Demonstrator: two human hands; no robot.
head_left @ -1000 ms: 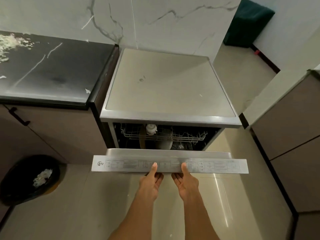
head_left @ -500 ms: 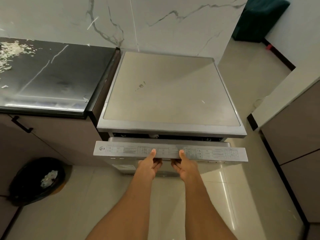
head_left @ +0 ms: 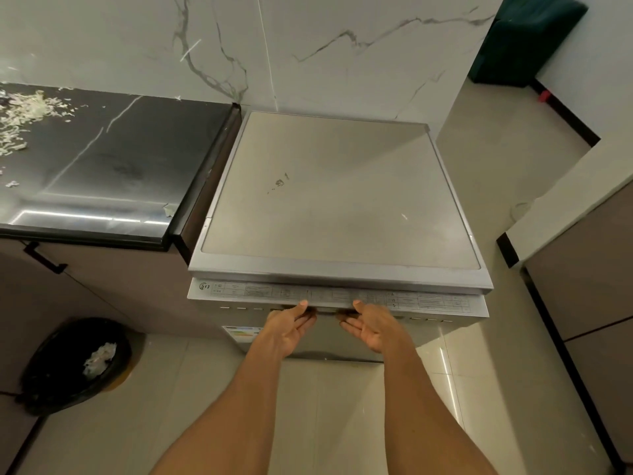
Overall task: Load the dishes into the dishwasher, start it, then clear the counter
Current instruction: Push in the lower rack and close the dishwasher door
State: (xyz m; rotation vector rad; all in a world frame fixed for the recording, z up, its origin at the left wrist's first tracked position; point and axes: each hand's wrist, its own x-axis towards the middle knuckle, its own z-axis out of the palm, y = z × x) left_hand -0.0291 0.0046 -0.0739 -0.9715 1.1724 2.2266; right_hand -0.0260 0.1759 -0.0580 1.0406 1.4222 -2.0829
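Note:
The silver dishwasher (head_left: 329,200) stands in the middle with its door (head_left: 337,298) closed up against the body; the racks and dishes inside are hidden. My left hand (head_left: 291,329) and my right hand (head_left: 371,327) are side by side at the door's top edge. Both palms face up, the fingers reach under the handle recess and the thumbs touch the control strip. The black marble counter (head_left: 102,156) lies to the left, with white food scraps (head_left: 24,118) scattered at its far left end.
A black bin (head_left: 73,365) with crumpled paper in it stands on the floor at lower left. Brown cabinets (head_left: 589,296) line the right side. A dark green box (head_left: 524,39) sits on the floor at the far right. Tiled floor lies in front of the dishwasher.
The dishwasher door has swung up from partly open to closed, pushed by both hands. The racks seen a second ago are no longer visible.

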